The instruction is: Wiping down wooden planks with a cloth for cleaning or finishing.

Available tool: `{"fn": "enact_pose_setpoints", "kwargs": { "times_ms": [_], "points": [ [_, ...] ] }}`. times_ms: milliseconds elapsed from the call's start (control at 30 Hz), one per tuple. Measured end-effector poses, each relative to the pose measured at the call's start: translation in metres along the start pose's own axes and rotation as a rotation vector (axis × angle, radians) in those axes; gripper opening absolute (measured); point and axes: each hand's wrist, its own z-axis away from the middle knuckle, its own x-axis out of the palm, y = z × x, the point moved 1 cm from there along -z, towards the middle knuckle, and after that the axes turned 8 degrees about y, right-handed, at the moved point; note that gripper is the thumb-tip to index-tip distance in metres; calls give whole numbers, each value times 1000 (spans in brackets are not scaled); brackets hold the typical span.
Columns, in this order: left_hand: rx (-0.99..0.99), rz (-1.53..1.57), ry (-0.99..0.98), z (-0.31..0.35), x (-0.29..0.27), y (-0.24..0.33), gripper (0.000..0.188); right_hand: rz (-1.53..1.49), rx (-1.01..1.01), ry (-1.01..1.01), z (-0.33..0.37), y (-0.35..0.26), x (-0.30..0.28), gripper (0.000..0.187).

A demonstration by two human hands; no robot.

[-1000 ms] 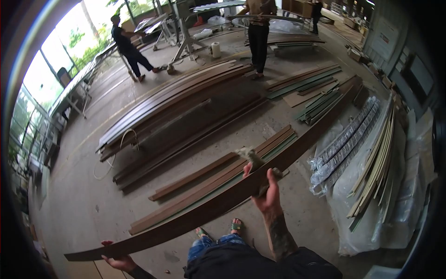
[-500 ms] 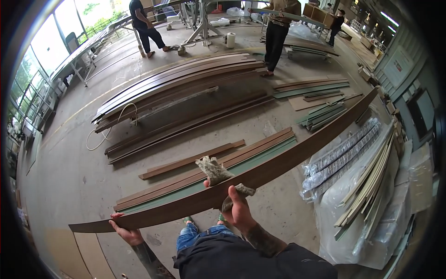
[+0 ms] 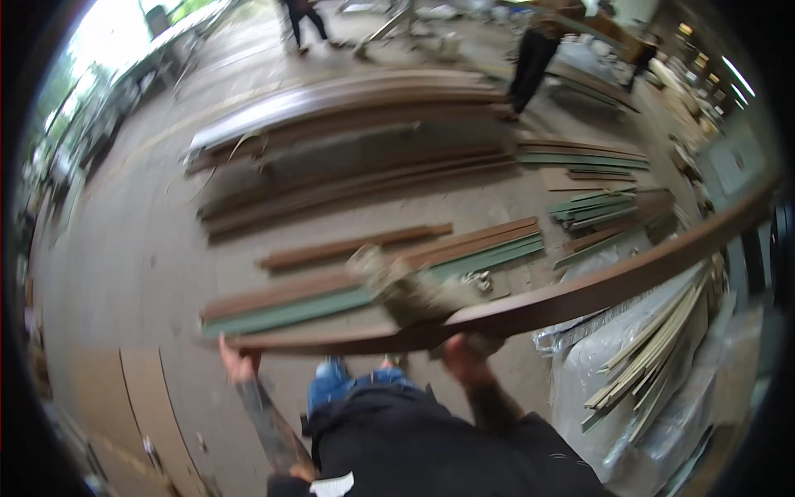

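A long brown strip of board [image 3: 571,305] spans the view in front of me, running from low left up to the far right. My left hand [image 3: 240,361] grips its left end, thumb up along the edge. Near its middle my right hand [image 3: 466,361] is closed from below. A grubby off-white rag [image 3: 410,290] is folded over the strip there, with a loose corner sticking up on the far side. The right fingers are partly hidden by the strip and rag, and both are blurred by motion.
Brown and green strips [image 3: 348,300] lie on the floor just beyond. Farther off is a big stack of long brown profiles [image 3: 356,103]. Plastic-wrapped bundles with pale strips [image 3: 642,356] lie at right, flat cardboard [image 3: 99,389] at left. Two people stand at the back.
The strip has shifted right and turned, showing more of its edge. The rag now bulges larger on its far side. The whole view has swung, and the picture is blurred.
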Motion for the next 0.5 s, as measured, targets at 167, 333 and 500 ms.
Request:
{"fn": "enact_pose_setpoints", "kwargs": {
  "times_ms": [167,333,500],
  "points": [
    [-49,-27,87,-9,34,-25,52,-679,-297,75,-28,-131,-5,90],
    [10,178,134,-14,32,-36,49,-708,-376,63,-42,-143,-10,80],
    [73,196,225,11,50,-31,47,-1020,-405,-172,-32,-118,8,77]
  ]
}}
